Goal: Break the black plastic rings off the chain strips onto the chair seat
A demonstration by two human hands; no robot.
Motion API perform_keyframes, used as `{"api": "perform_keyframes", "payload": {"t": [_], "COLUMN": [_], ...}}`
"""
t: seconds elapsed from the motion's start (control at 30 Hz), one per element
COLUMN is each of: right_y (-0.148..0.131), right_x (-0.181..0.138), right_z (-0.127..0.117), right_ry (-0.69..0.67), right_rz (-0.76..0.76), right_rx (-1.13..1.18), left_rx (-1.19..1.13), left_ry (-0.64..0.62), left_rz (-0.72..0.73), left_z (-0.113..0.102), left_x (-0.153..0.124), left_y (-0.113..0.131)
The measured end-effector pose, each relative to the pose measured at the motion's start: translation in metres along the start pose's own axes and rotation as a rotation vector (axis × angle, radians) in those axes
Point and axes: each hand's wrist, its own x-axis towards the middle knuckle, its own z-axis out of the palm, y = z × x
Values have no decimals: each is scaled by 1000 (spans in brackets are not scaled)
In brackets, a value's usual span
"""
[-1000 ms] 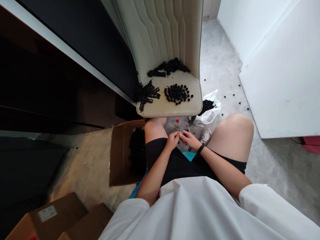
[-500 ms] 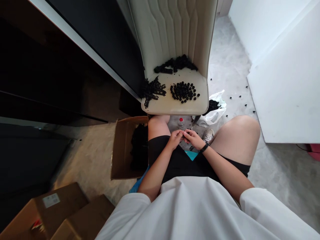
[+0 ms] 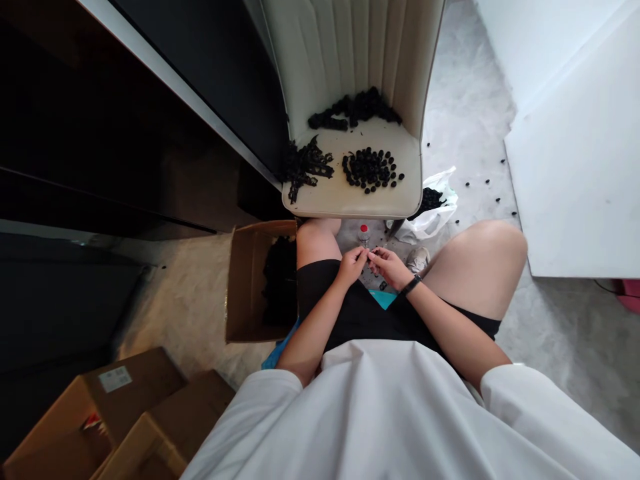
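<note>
My left hand and my right hand meet at the fingertips between my knees, both closed in a pinch. Something small and dark seems to sit between them, too small and covered to name. On the cream chair in front of me lies a pile of small round black pieces. Left of that pile is a tangle of black strips. More black, lumpy strips lie along the backrest. Just beyond my hands stands a clear bottle with a red cap.
An open cardboard box with black material stands by my left leg. A white plastic bag of black pieces sits right of the chair. Several black bits dot the floor. More cardboard boxes stand at lower left; a white panel is at right.
The whole view has shifted slightly, so the chair and boxes appear higher. My hands stay together at the fingertips, with small finger movements. The piles on the chair look the same.
</note>
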Motion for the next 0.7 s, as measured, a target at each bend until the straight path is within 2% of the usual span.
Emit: {"api": "perform_keyframes", "payload": {"t": [0.17,0.3,0.43,0.57,0.7], "right_y": [4,2,-3,-8,-8], "right_x": [-1,-2,-5,-9,-10], "right_z": [0,3,10,13,12], "right_ry": [-48,-115,-181,-225,-235], "right_rz": [41,37,51,85,105], "right_rx": [26,77,162,254,299], "left_rx": [102,-5,-108,-117,-35], "left_ry": [3,10,76,135,109], "left_rz": [34,8,-26,-34,2], "left_z": [-2,-2,-2,-4,-6], "left_x": [1,1,1,1,1], "left_y": [2,-2,-6,-5,-1]}}
